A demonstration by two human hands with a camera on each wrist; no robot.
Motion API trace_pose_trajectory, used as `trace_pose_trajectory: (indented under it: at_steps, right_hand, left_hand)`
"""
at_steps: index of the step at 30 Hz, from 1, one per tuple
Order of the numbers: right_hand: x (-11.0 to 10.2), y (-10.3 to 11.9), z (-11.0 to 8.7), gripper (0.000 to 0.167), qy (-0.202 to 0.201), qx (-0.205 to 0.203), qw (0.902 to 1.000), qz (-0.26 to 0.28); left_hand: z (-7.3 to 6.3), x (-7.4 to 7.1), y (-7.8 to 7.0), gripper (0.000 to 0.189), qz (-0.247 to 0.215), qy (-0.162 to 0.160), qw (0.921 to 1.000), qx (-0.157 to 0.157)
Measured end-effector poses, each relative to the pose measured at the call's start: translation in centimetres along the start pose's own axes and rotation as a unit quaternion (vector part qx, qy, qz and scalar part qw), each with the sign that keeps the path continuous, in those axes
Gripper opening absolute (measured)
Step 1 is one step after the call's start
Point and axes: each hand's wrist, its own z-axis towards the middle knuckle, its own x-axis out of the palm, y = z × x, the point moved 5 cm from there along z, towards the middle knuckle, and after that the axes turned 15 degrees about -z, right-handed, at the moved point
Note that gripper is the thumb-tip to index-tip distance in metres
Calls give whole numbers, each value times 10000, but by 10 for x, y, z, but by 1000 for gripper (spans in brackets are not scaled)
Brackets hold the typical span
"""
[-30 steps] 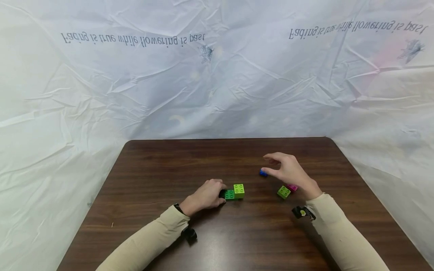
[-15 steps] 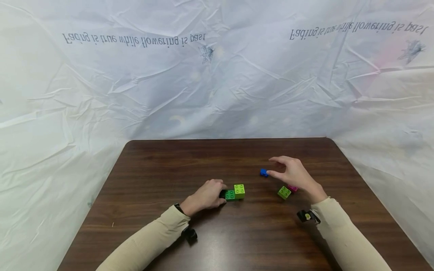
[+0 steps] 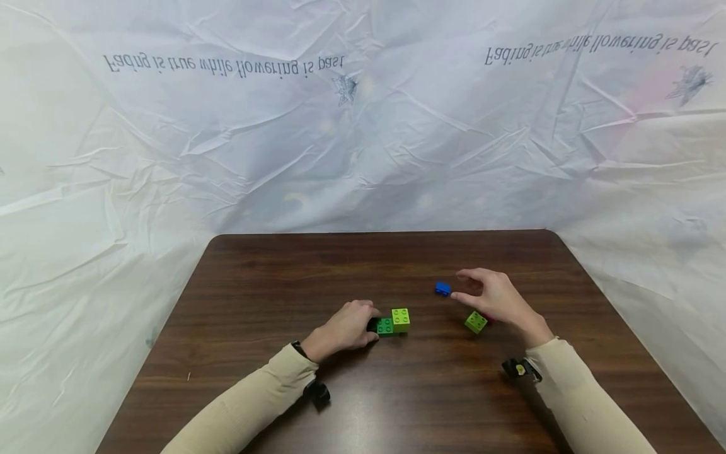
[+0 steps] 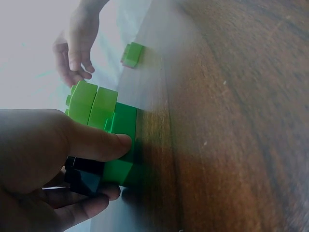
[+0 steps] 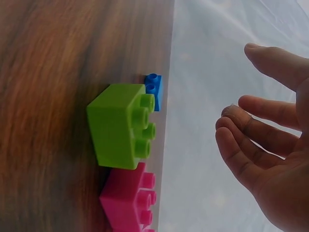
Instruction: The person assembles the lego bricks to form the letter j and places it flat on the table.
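In right wrist view alone, pink studs [image 5: 145, 198] show.

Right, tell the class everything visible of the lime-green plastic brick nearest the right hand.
The lime-green square plastic-looking brick has smooth sides and four round studs in two rows. It sits studs up on the brown wood-look table, angled to the table's edges. A pink studded plastic brick is close by; contact is unclear. The right hand is not touching it.
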Motion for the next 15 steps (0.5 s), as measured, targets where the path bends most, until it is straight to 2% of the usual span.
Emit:
trace_pose_trajectory:
  at_steps: [15]
  right_hand:
    - [8,-7,-11,60,152,51,9998,-145]
  left_hand:
    - [2,0,3,38,56,-13,10000,55]
